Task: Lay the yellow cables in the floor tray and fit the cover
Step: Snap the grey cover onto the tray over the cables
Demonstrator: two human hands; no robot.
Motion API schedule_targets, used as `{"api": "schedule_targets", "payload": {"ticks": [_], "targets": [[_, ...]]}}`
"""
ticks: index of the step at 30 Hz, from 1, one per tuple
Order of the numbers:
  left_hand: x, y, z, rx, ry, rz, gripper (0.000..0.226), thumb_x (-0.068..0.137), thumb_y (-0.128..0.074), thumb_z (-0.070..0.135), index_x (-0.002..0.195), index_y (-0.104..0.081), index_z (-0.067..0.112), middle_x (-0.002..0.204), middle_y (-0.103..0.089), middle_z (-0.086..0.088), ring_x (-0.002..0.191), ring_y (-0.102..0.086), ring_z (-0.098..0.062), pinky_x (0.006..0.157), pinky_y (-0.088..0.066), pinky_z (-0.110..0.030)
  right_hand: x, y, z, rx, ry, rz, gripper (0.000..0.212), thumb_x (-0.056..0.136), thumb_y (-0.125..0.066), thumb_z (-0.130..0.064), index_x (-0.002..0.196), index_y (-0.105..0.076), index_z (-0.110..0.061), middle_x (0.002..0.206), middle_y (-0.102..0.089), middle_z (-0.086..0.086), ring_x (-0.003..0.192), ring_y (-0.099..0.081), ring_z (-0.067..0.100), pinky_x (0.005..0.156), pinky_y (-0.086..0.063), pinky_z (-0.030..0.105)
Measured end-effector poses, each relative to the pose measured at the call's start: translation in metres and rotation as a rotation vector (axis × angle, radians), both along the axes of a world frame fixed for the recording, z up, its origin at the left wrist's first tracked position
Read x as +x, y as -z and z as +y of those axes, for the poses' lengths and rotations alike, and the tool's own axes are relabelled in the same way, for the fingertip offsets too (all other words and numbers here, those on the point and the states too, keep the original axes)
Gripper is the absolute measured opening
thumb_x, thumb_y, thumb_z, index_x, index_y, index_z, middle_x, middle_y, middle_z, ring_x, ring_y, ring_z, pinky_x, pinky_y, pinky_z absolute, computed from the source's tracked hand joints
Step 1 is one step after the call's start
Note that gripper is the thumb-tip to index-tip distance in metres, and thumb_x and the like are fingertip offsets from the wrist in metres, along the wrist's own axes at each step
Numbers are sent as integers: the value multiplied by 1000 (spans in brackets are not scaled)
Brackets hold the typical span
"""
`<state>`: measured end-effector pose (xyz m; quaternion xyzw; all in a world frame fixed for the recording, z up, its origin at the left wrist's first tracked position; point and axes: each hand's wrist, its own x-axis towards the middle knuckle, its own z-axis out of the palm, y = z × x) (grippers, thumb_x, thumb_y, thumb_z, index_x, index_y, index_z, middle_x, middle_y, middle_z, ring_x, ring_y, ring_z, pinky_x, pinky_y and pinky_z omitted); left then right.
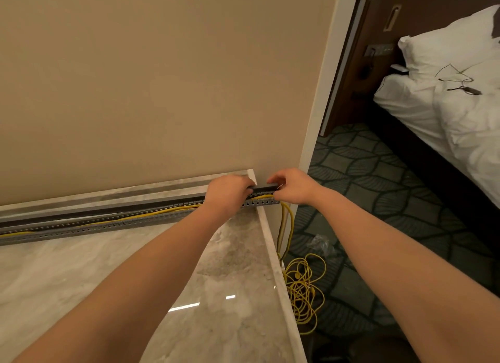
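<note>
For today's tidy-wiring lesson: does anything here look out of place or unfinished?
Yes. A tangled heap of yellow cables lies on the carpet past the marble edge, outside the tray, whose cover both hands hold at the right end.

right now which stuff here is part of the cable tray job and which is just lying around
Part of the job:
- slotted grey tray along the wall
- yellow cables in it, spare coil on the carpet
- dark cover, gripped by left hand and right hand

Just lying about:
- bed
- pillow
- thin dark cord on the bedding
- clear plastic scrap
</note>
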<state>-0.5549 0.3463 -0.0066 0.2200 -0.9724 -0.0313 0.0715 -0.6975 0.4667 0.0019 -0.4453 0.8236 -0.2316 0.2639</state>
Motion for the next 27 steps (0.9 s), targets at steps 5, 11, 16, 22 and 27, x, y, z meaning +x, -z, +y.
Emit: {"api": "schedule_targets", "payload": {"ticks": [5,11,16,22,27], "targets": [[3,1,5,-17,9,-62,23,97,-46,27,106,-67,28,94,-69,-2,85,-63,-25,61,-47,-33,8,0,7,52,-60,135,44,73,-72,-8,116,-61,-14,112,-67,6,95,-65,21,86,-56,37],[3,3,11,-20,24,-46,22,98,-46,25,110,-64,24,98,-67,-3,86,-63,-26,63,-48,-35,13,3,10,19,-30,258,30,75,-74,-13,103,-64,-18,103,-69,4,89,-64,21,81,-56,40],[5,5,11,-11,65,-18,25,98,-44,25,114,-63,25,103,-67,-3,90,-62,-26,64,-47,-34,14,4,11,11,-11,307,26,74,-75,-14,97,-64,-19,101,-67,2,89,-63,20,78,-57,39],[5,6,15,-22,105,-17,30,94,-52,43,119,-63,30,104,-65,1,94,-61,-22,66,-46,-32,17,3,12,8,24,349,21,75,-74,-15,90,-62,-22,96,-66,-1,85,-62,19,74,-56,39],[3,8,18,14,82,-9,23,94,-55,33,114,-66,29,101,-62,-3,92,-61,-25,65,-45,-33,20,4,14,8,27,401,14,77,-70,-13,86,-63,-21,90,-65,1,83,-61,21,68,-53,35]]}}
